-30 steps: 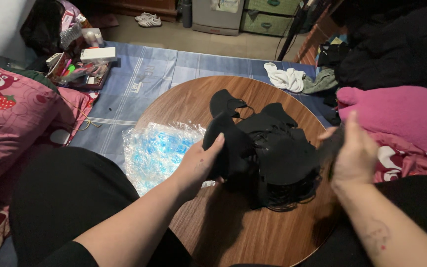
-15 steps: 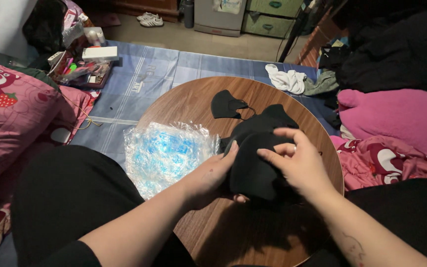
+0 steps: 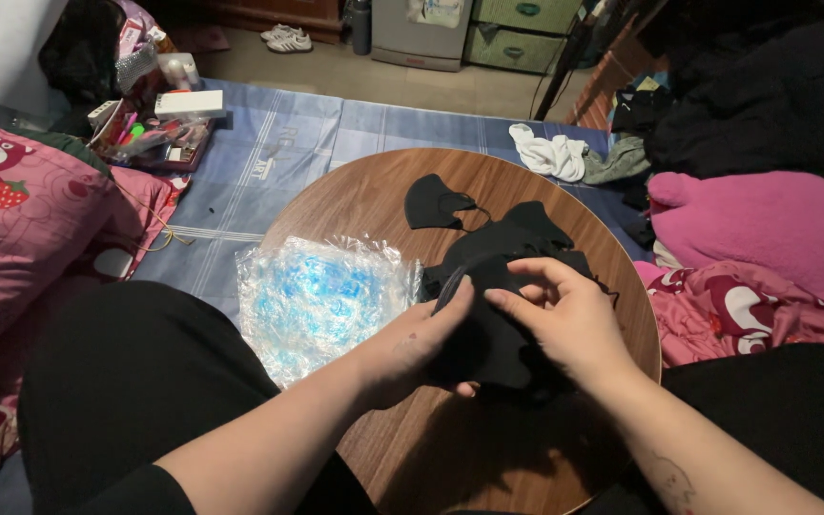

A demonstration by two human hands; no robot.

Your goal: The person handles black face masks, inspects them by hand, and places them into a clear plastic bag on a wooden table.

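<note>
Black face masks lie in a loose heap (image 3: 503, 286) on the round wooden bench (image 3: 374, 195), their number in the heap impossible to count, and one single mask (image 3: 434, 200) lies apart toward the far rim. Both hands work at the heap: the left hand (image 3: 417, 343) pinches a mask edge in its grip, while the right hand (image 3: 565, 319) rests over the pile, fingers curled onto the fabric. One crinkled clear plastic bag (image 3: 321, 296) lies just left of the heap. Two white socks (image 3: 547, 153) sit on the blue mat (image 3: 288, 143).
</note>
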